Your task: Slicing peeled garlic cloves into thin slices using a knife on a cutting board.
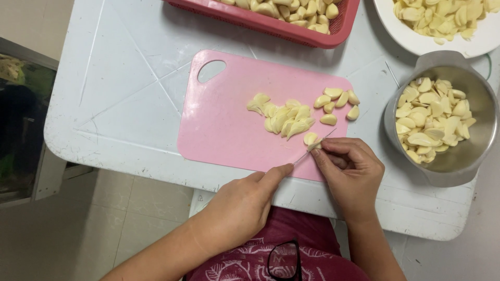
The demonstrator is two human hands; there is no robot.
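My left hand [242,205] grips a thin knife [317,144], index finger stretched along its spine, and the blade rests on a peeled garlic clove [311,138]. My right hand [350,169] pinches that clove against the pink cutting board [224,125] near its front right corner. A pile of sliced garlic [284,118] lies in the board's middle. Several whole peeled cloves [337,103] lie just right of the pile.
A steel bowl [458,161] of garlic pieces stands right of the board. A red basket [291,27] of cloves and a white plate [416,42] of garlic are at the back. The white table's front edge [156,166] runs close to my body.
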